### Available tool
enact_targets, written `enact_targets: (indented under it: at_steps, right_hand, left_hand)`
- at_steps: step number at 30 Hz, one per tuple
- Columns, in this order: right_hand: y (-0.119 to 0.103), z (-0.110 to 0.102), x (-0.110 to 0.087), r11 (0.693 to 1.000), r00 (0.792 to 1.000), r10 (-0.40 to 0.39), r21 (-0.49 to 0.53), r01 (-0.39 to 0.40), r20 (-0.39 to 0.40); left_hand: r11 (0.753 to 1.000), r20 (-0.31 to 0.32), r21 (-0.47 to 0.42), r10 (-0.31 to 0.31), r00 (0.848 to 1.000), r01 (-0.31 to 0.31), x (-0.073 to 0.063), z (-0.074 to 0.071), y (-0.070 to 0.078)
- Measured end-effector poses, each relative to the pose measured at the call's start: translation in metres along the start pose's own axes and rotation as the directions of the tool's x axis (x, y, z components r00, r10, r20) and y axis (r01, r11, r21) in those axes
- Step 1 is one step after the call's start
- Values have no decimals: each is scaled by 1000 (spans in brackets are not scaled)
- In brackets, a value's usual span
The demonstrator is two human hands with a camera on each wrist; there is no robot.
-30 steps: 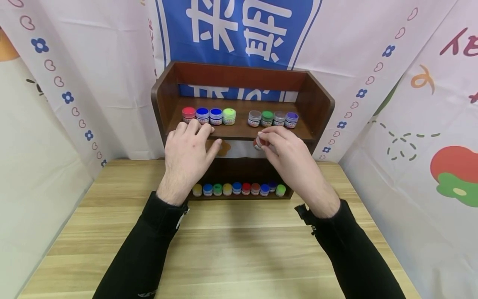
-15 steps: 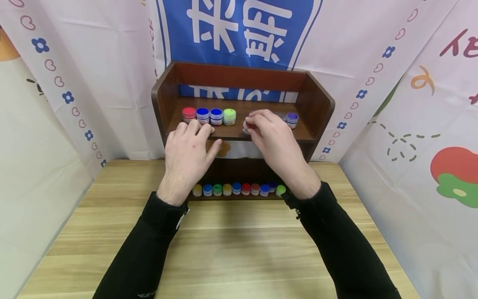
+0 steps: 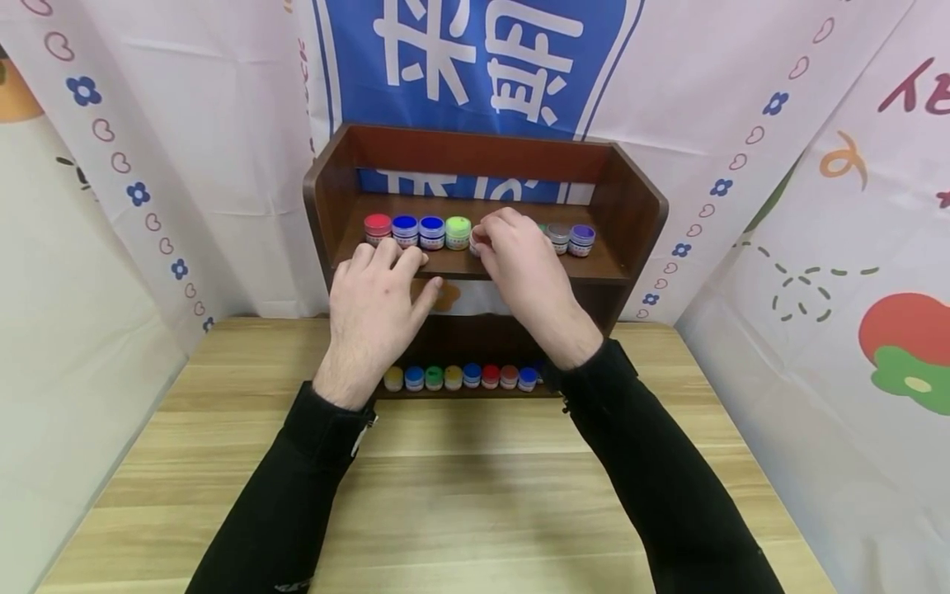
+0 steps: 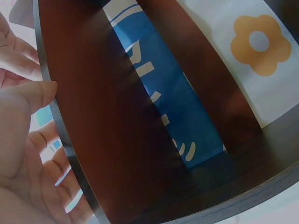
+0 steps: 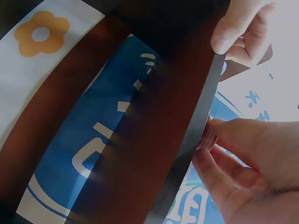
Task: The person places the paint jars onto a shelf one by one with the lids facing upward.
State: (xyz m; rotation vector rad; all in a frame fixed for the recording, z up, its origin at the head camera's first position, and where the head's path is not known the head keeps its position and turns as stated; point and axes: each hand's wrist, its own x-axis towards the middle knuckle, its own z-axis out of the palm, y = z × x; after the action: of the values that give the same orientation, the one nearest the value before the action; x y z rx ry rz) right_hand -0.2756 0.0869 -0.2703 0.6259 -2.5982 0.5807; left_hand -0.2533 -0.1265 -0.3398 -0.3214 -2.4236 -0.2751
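Observation:
My right hand (image 3: pixel 527 272) pinches a small paint jar (image 3: pixel 474 242) between thumb and fingertips at the upper shelf, right beside the lime-lidded jar (image 3: pixel 458 233). In the right wrist view, the reddish side of this held jar (image 5: pixel 207 137) shows at the shelf's front edge; its lid is hidden. Left of the lime jar stand a red-lidded jar (image 3: pixel 378 225) and two blue-lidded jars (image 3: pixel 419 231). My left hand (image 3: pixel 374 301) rests at the shelf's front edge, fingers relaxed in front of the red and blue jars. The left wrist view shows its thumb (image 4: pixel 39 95) touching that edge.
The brown wooden rack (image 3: pixel 641 194) stands on a wood-grain table (image 3: pixel 475 495). Its upper shelf also bears a grey-lidded jar (image 3: pixel 558 238) and a purple-lidded jar (image 3: pixel 582 239); a green one is mostly hidden. Several jars line the lower shelf (image 3: pixel 460 395). Printed cloth hangs behind.
My right hand has carried the pinched jar up from in front of the shelf and leftward to beside the lime-lidded jar. My left hand has stayed in place.

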Motion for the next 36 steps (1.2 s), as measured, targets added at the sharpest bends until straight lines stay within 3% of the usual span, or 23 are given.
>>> enact_targets:
  at_steps: [11,23,31,36]
  right_hand:
    - [0,1,9,996,998,41,-84,-37,43]
    - [0,-2,9,999,1000,18,-48,-17,25]
    - [9,-18,-19,999,999,39,-2,-39,-6]
    - [24,-27,-46,999,999,49,6,-49,-13]
  left_hand:
    - [1000,3,6,-1,1000,1,1,0,1]
    - [1000,29,2,-3,1000,3,2,-4,2]
    - [1000,160,-1,12,987,-12,9,-21,0]
    - [999,188,-24,33,982,-29,5,-29,-2]
